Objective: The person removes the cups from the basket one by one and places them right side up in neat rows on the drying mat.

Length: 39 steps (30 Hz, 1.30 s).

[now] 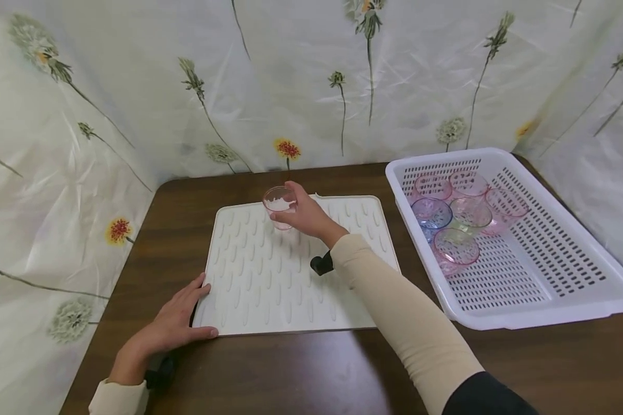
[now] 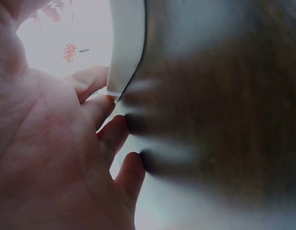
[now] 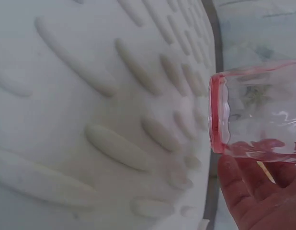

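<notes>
My right hand [image 1: 314, 216] holds a clear pink-tinted glass [image 1: 276, 203] upright over the far part of a white ribbed drying mat [image 1: 270, 288]. Its thumb and fingers grip the glass from the right side. In the right wrist view the pink base of the glass [image 3: 217, 112] faces the mat; whether they touch I cannot tell. My left hand [image 1: 173, 317] rests at the near left corner of the mat, fingers spread along its left edge and thumb at the front edge. In the left wrist view the left fingertips [image 2: 131, 172] lie against the dark table.
To the right a white perforated basket [image 1: 529, 320] holds several tinted glasses, among them a blue one [image 1: 432, 214] and a pink-rimmed one [image 1: 457, 246] nearest the front. Behind the brown table [image 1: 270, 374] hangs a flower-printed curtain [image 1: 301, 86], also along both sides.
</notes>
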{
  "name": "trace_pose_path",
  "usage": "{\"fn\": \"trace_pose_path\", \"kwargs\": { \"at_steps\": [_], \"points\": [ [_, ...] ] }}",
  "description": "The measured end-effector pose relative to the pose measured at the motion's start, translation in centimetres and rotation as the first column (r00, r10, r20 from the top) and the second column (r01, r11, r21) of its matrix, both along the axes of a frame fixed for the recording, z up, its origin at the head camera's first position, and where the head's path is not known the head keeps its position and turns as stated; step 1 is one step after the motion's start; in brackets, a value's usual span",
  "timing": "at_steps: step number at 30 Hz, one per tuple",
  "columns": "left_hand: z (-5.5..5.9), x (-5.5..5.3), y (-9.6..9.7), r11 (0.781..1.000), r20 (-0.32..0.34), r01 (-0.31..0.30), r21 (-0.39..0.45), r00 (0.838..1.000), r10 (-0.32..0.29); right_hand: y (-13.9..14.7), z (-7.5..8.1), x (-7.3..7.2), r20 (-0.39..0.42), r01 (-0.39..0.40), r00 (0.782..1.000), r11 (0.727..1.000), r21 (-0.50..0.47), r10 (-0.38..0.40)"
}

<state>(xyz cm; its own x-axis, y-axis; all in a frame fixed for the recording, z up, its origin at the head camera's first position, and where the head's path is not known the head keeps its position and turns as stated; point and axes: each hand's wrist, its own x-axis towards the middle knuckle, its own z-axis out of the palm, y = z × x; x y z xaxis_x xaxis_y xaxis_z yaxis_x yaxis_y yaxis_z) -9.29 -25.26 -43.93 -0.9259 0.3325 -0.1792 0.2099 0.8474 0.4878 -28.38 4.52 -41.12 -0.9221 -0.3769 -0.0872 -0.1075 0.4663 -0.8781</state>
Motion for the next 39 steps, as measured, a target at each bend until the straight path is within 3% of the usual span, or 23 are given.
{"fn": "trace_pose_path", "kwargs": {
  "at_steps": [8,13,18,26,33,39],
  "points": [
    [-0.3,0.0,0.0,1.0,-0.009,-0.007,0.019,1.0,0.007,-0.4,-1.0,-0.2,0.067,0.106,0.993,0.991,-0.078,-0.101],
    [-0.5,0.2,-0.4,1.0,-0.037,0.004,0.028,0.999,-0.003,-1.9,-1.1,-0.4,0.089,0.065,0.994,0.994,-0.09,-0.057],
    [-0.6,0.4,-0.6,0.999,-0.031,-0.01,0.036,0.999,0.011,-3.6,-1.2,-0.5,0.05,0.007,0.999,0.994,-0.108,-0.002],
    [-0.7,0.1,-0.1,0.999,-0.017,0.0,0.047,1.0,0.0,-5.1,-2.0,-0.1,0.05,0.057,0.998,0.989,-0.14,-0.05],
    [-0.9,0.3,-0.1,0.998,-0.017,-0.002,0.058,1.0,0.003,-6.7,-2.8,0.0,0.046,0.044,0.998,0.989,-0.142,-0.038],
    [-1.1,-0.1,0.0,0.998,-0.005,-0.015,0.057,1.0,0.015,-7.5,-2.7,-0.4,0.011,0.044,0.999,0.991,-0.127,-0.043]
  ]
}}
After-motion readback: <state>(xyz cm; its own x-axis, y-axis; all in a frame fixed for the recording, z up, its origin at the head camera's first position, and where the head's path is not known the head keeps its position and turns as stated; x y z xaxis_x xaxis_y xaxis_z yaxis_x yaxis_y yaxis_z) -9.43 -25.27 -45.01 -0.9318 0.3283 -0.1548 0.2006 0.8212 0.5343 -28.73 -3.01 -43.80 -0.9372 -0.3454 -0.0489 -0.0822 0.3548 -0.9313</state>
